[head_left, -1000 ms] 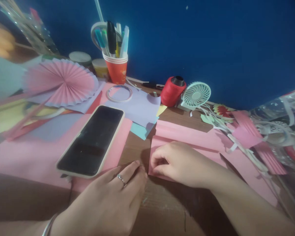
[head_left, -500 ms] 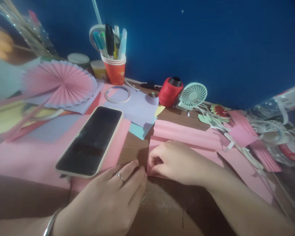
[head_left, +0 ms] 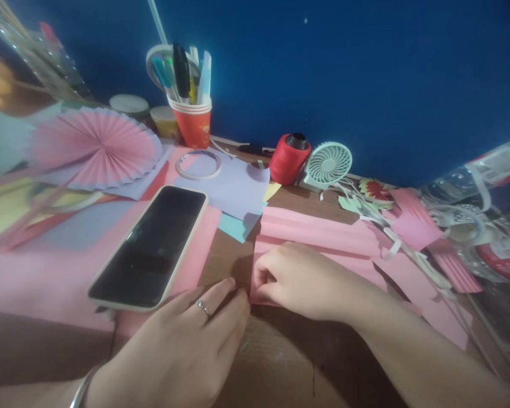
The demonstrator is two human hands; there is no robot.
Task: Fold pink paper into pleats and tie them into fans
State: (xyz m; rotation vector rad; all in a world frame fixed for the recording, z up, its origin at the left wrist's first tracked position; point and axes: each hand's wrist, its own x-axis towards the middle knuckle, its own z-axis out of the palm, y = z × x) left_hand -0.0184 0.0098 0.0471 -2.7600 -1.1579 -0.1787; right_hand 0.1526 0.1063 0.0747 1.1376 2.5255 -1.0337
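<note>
A pink sheet of paper (head_left: 323,232), pleated along its far edge, lies on the wooden table. My right hand (head_left: 301,277) rests on its near left corner with fingers curled and pinched on the paper's edge. My left hand (head_left: 187,351), with a ring and a bracelet, lies flat on the table with fingers stretched out, their tips touching the same corner. A phone (head_left: 151,246) with a dark screen lies face up just left of my left hand on another pink sheet (head_left: 34,277).
At the back stand an orange cup of pens (head_left: 191,113), a red thread spool (head_left: 288,158) and a small white fan (head_left: 327,164). A pink pleated rosette (head_left: 93,147) and coloured papers lie left. Pleated scraps and plastic wrapping (head_left: 484,215) crowd the right.
The view has drifted slightly, so everything sits a little further left. Both hands stay on the pink paper's corner in nearly the same pose.
</note>
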